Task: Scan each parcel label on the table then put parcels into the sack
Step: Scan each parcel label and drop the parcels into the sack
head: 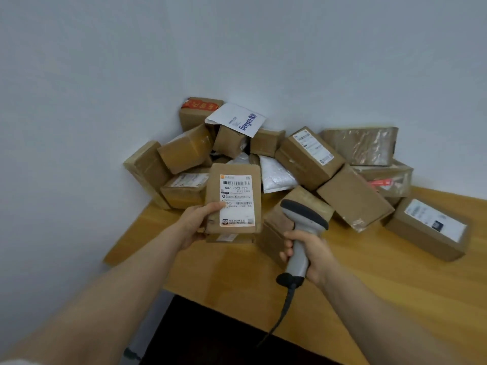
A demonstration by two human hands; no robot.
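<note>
Setting: pale wall corner; wooden table (342, 285) with a heap of parcels (311, 156) along its far side.
Head view, left hand (200, 219): thumb and fingers clamped on the lower left edge of a flat parcel (214, 191), held upright just near of the heap.
Right hand (311, 254): wrapped round the scanner (303, 225) handle.
Key relation: label (236, 200) lies just left of the scanner head, long axis upright; aiming probably needs a leftward swing.
Hidden: no sack in sight; scanner window faces away; small print unreadable.
</note>
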